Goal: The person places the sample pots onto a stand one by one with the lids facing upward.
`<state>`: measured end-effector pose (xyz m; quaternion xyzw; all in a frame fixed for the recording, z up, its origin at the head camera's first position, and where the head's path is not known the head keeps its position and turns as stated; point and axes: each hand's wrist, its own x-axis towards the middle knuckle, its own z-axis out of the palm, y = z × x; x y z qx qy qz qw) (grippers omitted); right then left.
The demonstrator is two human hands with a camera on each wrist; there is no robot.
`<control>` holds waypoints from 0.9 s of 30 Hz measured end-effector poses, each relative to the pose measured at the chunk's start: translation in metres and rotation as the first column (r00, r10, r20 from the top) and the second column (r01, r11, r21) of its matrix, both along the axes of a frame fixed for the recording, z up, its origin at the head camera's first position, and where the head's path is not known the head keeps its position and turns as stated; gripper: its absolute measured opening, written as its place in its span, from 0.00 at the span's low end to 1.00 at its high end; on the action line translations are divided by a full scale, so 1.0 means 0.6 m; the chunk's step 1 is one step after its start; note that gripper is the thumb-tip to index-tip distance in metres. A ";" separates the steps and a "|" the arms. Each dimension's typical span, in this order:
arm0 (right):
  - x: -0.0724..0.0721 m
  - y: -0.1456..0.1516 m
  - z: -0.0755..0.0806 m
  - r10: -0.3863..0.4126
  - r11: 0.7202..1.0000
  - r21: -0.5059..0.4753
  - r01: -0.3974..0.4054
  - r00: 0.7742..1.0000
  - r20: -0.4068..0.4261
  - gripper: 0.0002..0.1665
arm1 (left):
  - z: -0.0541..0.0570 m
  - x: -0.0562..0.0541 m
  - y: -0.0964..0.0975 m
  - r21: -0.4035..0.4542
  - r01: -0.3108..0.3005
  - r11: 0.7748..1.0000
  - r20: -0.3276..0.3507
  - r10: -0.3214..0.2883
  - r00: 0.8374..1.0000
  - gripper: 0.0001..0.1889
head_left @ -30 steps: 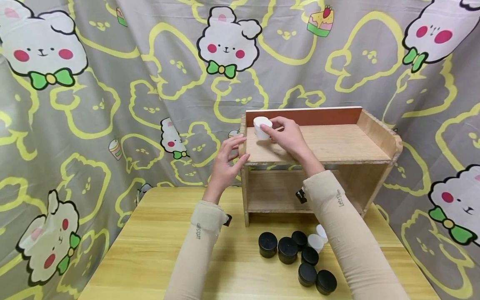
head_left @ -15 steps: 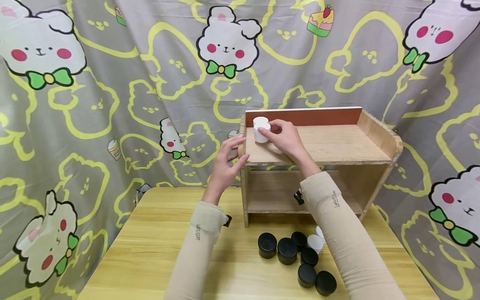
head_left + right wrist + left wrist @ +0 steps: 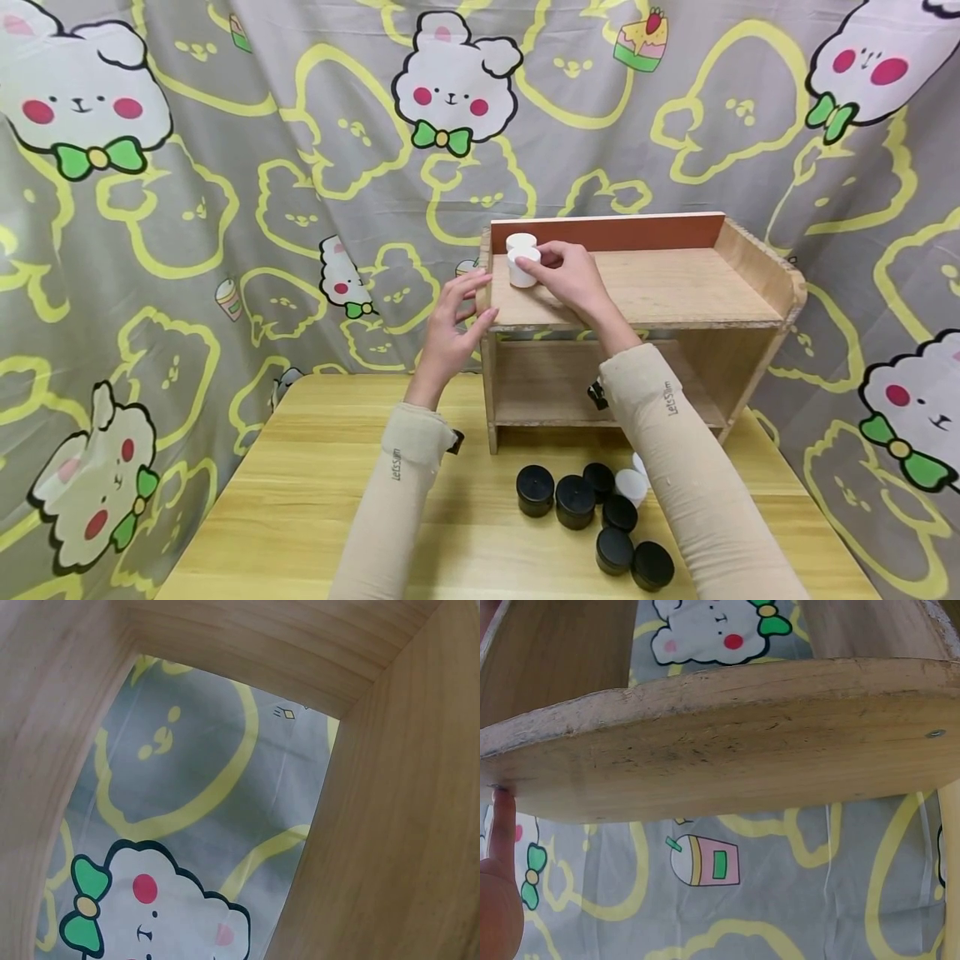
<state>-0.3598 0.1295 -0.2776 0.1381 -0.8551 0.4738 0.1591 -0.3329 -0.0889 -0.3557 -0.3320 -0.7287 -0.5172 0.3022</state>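
At the left end of the wooden shelf's top board, my right hand (image 3: 572,277) pinches a small white lidded jar (image 3: 522,269) between thumb and fingers. Right behind it stands a second white jar (image 3: 521,241), partly covered by the first. My left hand (image 3: 450,329) is at the outer left side of the wooden shelf (image 3: 645,287), fingers spread and relaxed. In the left wrist view, a finger (image 3: 503,832) touches the side panel (image 3: 727,761). The right wrist view looks through the compartment under the top board, and the hand is out of its sight.
Several black lidded jars (image 3: 575,502) stand on the yellow wood-grain table (image 3: 300,500) before the shelf. Beside them are white jars (image 3: 631,486), one partly hidden by the right sleeve (image 3: 697,458). A patterned curtain (image 3: 300,208) hangs behind.
My right hand has brought the held white jar slightly down and toward the front, revealing the jar behind it; the last half second shows almost no movement. The left hand stays put.
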 end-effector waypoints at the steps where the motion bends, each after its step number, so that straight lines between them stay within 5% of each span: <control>1: 0.000 0.000 0.000 0.000 1.000 0.002 0.000 1.000 0.003 0.30 | 0.000 0.000 0.000 0.004 0.002 1.000 0.001 -0.002 1.000 0.24; 27: -0.005 -0.002 -0.003 -0.013 0.999 0.049 0.012 1.000 0.025 0.30 | 0.000 0.004 0.000 -0.009 -0.007 1.000 0.009 0.007 1.000 0.24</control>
